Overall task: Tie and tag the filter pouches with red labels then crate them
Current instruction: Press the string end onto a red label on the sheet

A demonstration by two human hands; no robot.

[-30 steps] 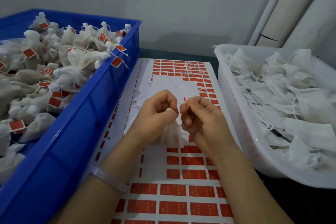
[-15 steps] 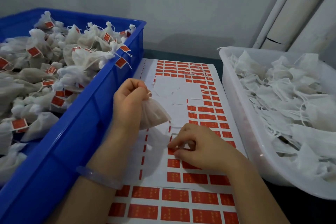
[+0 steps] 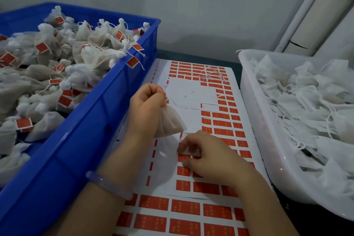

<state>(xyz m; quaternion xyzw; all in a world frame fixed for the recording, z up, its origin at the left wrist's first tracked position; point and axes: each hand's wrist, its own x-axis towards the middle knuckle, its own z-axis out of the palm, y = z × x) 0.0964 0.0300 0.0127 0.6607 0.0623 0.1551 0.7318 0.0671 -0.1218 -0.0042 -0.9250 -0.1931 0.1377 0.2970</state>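
Red labels (image 3: 226,123) fill the sheet (image 3: 191,92) beside the blue crate (image 3: 107,105). The left hand (image 3: 147,105) pinches a filter pouch (image 3: 169,123) by its neck over the sheet's left edge, probably to free its string (image 3: 177,103). The right hand (image 3: 208,157), apart, picks at one label (image 3: 183,158); its grip I cannot tell.

Left hand (image 3: 147,105) fisted, raised; right hand (image 3: 208,159) lower, fingers (image 3: 186,142) bent, palm down.
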